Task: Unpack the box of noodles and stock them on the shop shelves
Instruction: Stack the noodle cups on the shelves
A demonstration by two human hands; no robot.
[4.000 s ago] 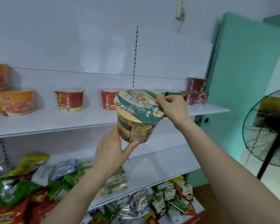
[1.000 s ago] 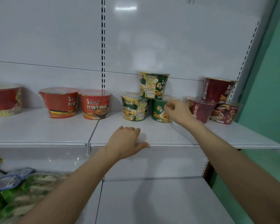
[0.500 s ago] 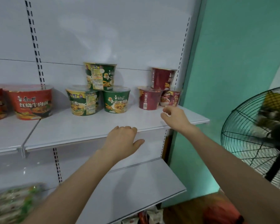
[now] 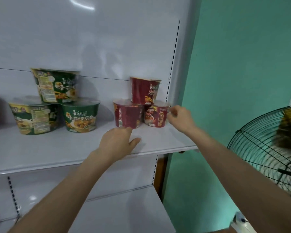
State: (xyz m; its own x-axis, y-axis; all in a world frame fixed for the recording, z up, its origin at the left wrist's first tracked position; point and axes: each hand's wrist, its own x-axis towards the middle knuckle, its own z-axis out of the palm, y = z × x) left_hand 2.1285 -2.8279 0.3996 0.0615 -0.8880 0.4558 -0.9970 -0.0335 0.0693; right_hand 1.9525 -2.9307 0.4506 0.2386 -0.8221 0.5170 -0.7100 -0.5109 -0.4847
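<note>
Item: instant-noodle bowls, stocked on the upper shelf (image 4: pixel 57 148). We count two stacks of three, well apart: the green bowls (image 4: pixel 81 116) to the left and the red ones at the shelf's right end. In each stack, one bowl bridges the lids of the two below. All stand upright with the lid up and the long axis vertical, tapering from a wide rim to a narrower base. The lower-left red bowl (image 4: pixel 127 114) turns its barcode panel toward us, the lower-right red bowl (image 4: pixel 155 116) its picture face, and the top red bowl (image 4: pixel 144 90) a partly turned label. The left hand (image 4: pixel 118 143) rests on the shelf with the thumb spread and holds nothing. Its loosely bent fingers (image 4: pixel 123 132) lie at the foot of the lower-left red bowl, and we cannot tell whether they touch it. The right hand (image 4: pixel 178 117) is at the rim of the lower-right red bowl. Its fingers (image 4: pixel 172 113) are curled, with thumb and forefinger close at the lip, but blur keeps us from telling whether they pinch it. Handling, in our judgement: the bowls are light and thin-walled, with a glossy, probably slippery wrap and a lid that dents easily. We would take hold round the wall just under the rim, and turn a lower bowl gently lest the top one tip. Nearby: a standing fan (image 4: pixel 267 148).
</note>
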